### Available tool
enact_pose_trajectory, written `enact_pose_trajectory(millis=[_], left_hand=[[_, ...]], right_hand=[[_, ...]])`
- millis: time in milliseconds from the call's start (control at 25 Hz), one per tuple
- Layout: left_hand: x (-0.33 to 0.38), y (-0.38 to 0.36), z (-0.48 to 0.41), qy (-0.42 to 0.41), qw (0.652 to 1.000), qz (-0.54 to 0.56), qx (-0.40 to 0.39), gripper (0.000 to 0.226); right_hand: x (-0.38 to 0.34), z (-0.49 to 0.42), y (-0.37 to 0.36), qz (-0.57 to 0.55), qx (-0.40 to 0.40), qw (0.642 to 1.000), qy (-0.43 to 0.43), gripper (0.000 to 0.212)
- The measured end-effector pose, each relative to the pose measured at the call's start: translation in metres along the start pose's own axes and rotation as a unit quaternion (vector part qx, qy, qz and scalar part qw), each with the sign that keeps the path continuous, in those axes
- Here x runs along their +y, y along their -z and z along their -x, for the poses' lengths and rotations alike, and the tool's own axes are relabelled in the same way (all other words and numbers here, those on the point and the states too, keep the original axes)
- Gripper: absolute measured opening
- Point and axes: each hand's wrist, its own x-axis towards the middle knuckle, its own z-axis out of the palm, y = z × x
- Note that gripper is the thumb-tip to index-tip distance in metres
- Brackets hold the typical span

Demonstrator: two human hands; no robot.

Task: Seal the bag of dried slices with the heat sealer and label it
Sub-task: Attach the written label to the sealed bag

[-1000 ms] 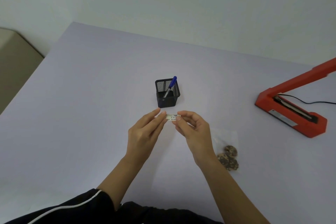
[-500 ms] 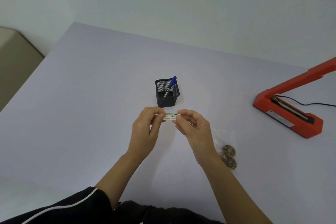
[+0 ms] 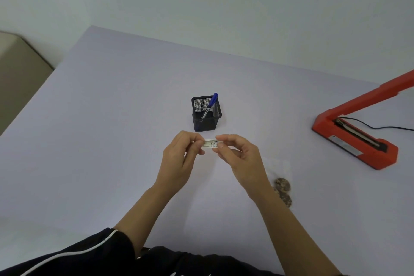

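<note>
- A small paper label [image 3: 211, 143] is pinched at its ends by the left hand [image 3: 179, 159] and right hand [image 3: 240, 157].
- A clear bag [image 3: 279, 168] of round dried slices [image 3: 282, 185] is seen beside a red heat sealer [image 3: 356, 141].

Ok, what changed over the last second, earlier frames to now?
The left hand curled its fingers, straight against the label a second ago, and now pinches its left end. The right hand kept pinching the right end. The bag, pen holder and heat sealer stayed put.
</note>
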Motion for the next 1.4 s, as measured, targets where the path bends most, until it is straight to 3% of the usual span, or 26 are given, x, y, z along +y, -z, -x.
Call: enact_pose_trajectory(millis=[360, 520, 640, 840, 1040, 1240, 1400], left_hand=[[0.002, -0.001, 0.000, -0.012, 1.000, -0.001, -0.003, 0.015], [0.004, 0.001, -0.003, 0.066, 0.996, 0.054, -0.009, 0.024], [0.003, 0.001, -0.004, 0.142, 0.981, 0.131, -0.020, 0.020], [-0.001, -0.001, -0.002, 0.194, 0.970, 0.148, -0.011, 0.017], [-0.014, 0.002, -0.005, 0.284, 0.939, 0.142, 0.129, 0.013], [-0.028, 0.009, 0.003, 0.314, 0.934, 0.128, 0.109, 0.014], [-0.038, 0.012, 0.009, 0.326, 0.935, 0.098, 0.102, 0.013]], right_hand=[[-0.002, -0.008, 0.010, 0.012, -0.044, 0.998, -0.045, 0.013], [-0.002, -0.007, 0.016, 0.074, -0.070, 0.995, -0.021, 0.019], [0.004, -0.007, 0.017, 0.125, -0.082, 0.988, 0.025, 0.030], [0.024, -0.016, 0.014, 0.208, -0.022, 0.967, 0.148, 0.015], [0.055, -0.036, 0.007, 0.183, 0.029, 0.982, 0.034, 0.007], [0.094, -0.068, 0.001, 0.258, 0.003, 0.963, -0.081, 0.013], [0.114, -0.083, -0.008, 0.358, -0.002, 0.927, -0.107, 0.012]])
